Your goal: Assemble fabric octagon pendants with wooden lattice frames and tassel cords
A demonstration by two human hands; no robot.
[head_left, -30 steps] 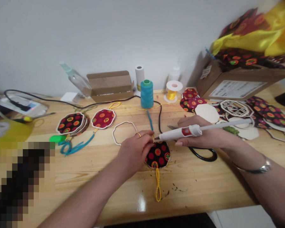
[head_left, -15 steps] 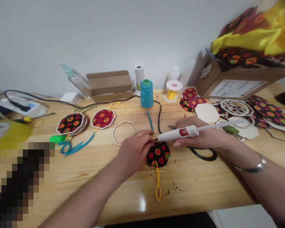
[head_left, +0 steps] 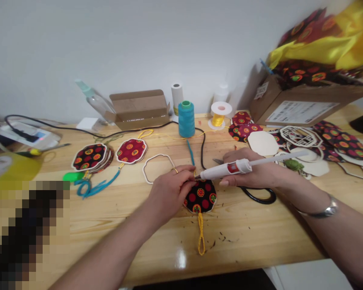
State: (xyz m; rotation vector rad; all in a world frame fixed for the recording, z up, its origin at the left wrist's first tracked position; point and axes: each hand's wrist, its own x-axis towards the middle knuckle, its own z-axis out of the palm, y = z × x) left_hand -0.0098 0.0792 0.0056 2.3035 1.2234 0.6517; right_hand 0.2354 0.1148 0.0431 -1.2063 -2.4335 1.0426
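A black floral disc (head_left: 201,195) lies on the table with a yellow braided loop (head_left: 201,237) at its near edge. My left hand (head_left: 172,193) rests at its upper left edge, fingers pressed together; whatever they pinch is too small to make out. My right hand (head_left: 251,169) is wrapped round a white glue gun (head_left: 225,169) with a glue stick in its back. The gun's tip touches or nearly touches the disc's top edge, beside my left fingertips. Blue cord (head_left: 190,153) runs up from there towards a teal thread cone (head_left: 186,120).
A pale empty frame (head_left: 148,167) and a red disc (head_left: 131,151) lie left, near stacked discs (head_left: 90,157). Black-handled scissors (head_left: 264,198) sit under my right hand. Behind are a small open box (head_left: 140,110), a yellow spool (head_left: 219,119) and a large carton (head_left: 305,104).
Almost nothing differs. Both hands and the glue gun stay at the disc's top edge; the whole view has shifted very slightly.
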